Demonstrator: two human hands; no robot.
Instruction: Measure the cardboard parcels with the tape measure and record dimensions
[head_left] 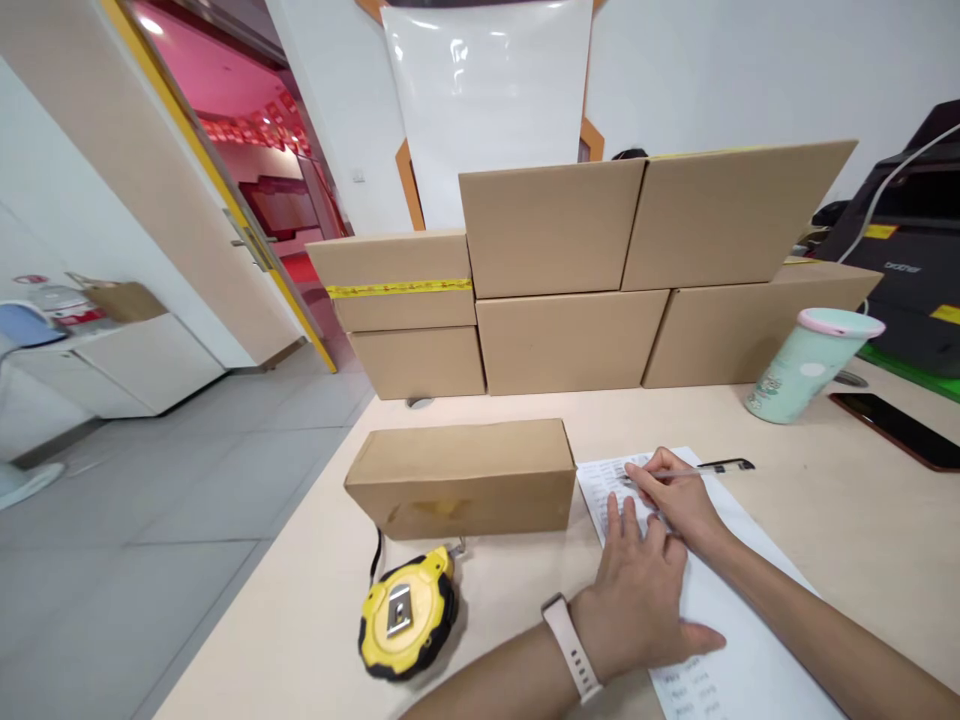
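My right hand grips a pen, its tip on the upper left part of a white sheet of paper with rows of handwriting. Spread flat on the same sheet is my left hand, holding nothing, with a pale pink watch band on its wrist. Left of the paper lies a long brown cardboard box, its right end close to the paper's corner. In front of that box rests a yellow and black tape measure with a black strap.
Several stacked cardboard boxes line the table's back. A mint green cup and a dark phone are on the right, near a black printer. The table's left edge drops to a grey tiled floor.
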